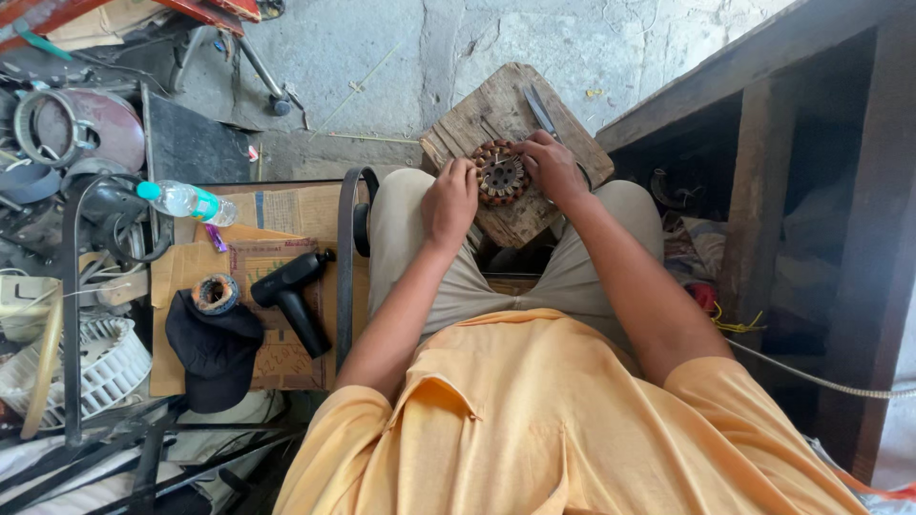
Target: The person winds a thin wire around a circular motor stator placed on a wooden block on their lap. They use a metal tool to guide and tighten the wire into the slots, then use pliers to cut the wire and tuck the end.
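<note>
Stator (500, 175) sits on wooden block (520, 153) at 12 o'clock between knees. Left hand (449, 200) curled on its rim, steadying; right hand (553, 170) gripping opposite edge, probably pinching a winding.

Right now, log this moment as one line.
left hand: on stator | right hand: on stator | stator: on wooden block | blade: beside

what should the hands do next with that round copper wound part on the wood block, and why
Probably keep the left hand steadying the round copper-wound part while the right hand works at its upper right edge. Both hands already grip it from either side on the wooden block, and a thin metal tool lies just behind the right hand, within easy reach if needed.
</note>
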